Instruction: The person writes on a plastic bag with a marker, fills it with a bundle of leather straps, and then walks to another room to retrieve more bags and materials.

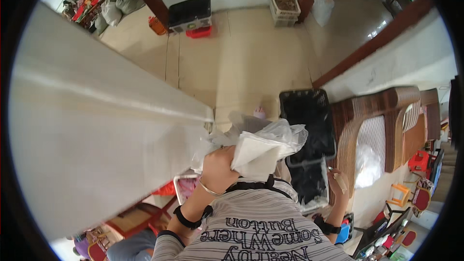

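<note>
My left hand (218, 168) is closed around a bunch of white sheets (256, 152), held up in front of my waist. Crumpled clear plastic (291, 134) spreads from the far side of the sheets, and more of it hangs by my left knuckles. Out to the right, my right hand (340, 184) is low beside the black crates, its fingers curled. A small item at its fingertips is too small to name. One black crate (305, 97) stands ahead on the right; the nearer black crate (309, 179) has whitish plastic along its side.
A white wall (96, 130) runs close along my left. Right of the crates stands a wooden sofa (348, 135) with a clear plastic bag (368, 166) on it. Farther ahead are a black-lidded bin (191, 12) and a white basket (285, 12). Someone's grey-clad leg (133, 247) shows at lower left.
</note>
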`<state>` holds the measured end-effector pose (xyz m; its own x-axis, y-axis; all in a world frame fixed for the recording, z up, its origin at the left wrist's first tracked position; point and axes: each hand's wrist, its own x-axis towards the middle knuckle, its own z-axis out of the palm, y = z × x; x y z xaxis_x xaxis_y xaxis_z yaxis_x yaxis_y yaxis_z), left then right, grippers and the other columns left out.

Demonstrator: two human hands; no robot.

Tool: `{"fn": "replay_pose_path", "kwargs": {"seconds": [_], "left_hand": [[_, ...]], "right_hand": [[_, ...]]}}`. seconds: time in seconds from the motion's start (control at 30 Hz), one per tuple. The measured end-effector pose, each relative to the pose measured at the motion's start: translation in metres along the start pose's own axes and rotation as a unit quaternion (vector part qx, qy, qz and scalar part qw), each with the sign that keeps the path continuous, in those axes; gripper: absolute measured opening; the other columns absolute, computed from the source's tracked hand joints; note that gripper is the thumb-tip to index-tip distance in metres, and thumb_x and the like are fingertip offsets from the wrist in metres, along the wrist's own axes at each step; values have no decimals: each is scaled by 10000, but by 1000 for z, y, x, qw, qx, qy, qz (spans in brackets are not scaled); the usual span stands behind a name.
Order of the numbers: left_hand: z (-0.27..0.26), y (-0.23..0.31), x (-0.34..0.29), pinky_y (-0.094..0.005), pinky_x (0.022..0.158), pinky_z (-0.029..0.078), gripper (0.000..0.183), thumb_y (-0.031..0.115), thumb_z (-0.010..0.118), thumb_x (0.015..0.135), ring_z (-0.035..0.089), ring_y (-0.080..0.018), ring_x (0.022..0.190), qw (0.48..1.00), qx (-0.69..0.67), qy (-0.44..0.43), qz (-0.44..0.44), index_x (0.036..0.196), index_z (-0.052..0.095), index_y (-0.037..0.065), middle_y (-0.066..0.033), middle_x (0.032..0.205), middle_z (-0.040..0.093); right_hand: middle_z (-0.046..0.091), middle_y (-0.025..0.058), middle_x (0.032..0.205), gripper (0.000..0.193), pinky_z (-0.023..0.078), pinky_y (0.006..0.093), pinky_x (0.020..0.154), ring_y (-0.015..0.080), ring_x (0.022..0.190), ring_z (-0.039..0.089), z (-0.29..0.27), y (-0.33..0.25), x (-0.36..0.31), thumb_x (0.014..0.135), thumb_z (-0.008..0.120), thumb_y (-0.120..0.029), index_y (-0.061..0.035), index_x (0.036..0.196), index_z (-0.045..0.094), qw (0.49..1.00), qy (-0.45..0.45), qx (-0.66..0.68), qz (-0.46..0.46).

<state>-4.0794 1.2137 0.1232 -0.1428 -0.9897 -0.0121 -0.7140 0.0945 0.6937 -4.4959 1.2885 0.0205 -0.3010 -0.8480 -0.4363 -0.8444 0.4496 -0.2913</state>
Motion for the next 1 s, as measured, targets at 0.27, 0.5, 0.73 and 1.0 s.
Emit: {"fn": "replay_pose_path", "kwargs": {"seconds": [0.27, 0.5, 0.73, 1.0], "left_hand": [[-68, -92, 217, -444, 626, 489, 179, 128, 662, 682, 598, -401, 708, 985, -38, 126, -110, 841, 645, 48, -187, 749, 629], [-174, -201, 358, -375, 677, 521, 269, 86, 688, 670, 656, -355, 779, 937, -39, 286, -196, 933, 677, 36, -170, 823, 673], [-307, -309, 443, -332, 702, 515, 266, 117, 719, 746, 685, -240, 801, 845, -54, 427, -317, 968, 661, -16, -149, 881, 698], [-461, -469, 486, -357, 664, 504, 236, 52, 664, 695, 668, -341, 794, 765, 23, 487, -420, 925, 665, -1, -183, 811, 670]], "right_hand": [[666, 159, 936, 235, 494, 426, 771, 343, 900, 627, -85, -318, 302, 867, 582, -273, -88, 983, 668, 971, 34, -132, -196], [649, 153, 803, 245, 495, 380, 677, 352, 751, 624, -28, -637, 503, 862, 593, -316, -91, 914, 676, 876, -39, 59, -478], [652, 163, 839, 277, 496, 392, 738, 340, 833, 628, 20, -812, 633, 829, 591, -333, -70, 862, 672, 866, -119, -131, -468], [669, 141, 862, 281, 505, 398, 734, 332, 816, 633, 78, -1059, 675, 801, 584, -341, -83, 840, 686, 857, -168, -245, -421]]}}
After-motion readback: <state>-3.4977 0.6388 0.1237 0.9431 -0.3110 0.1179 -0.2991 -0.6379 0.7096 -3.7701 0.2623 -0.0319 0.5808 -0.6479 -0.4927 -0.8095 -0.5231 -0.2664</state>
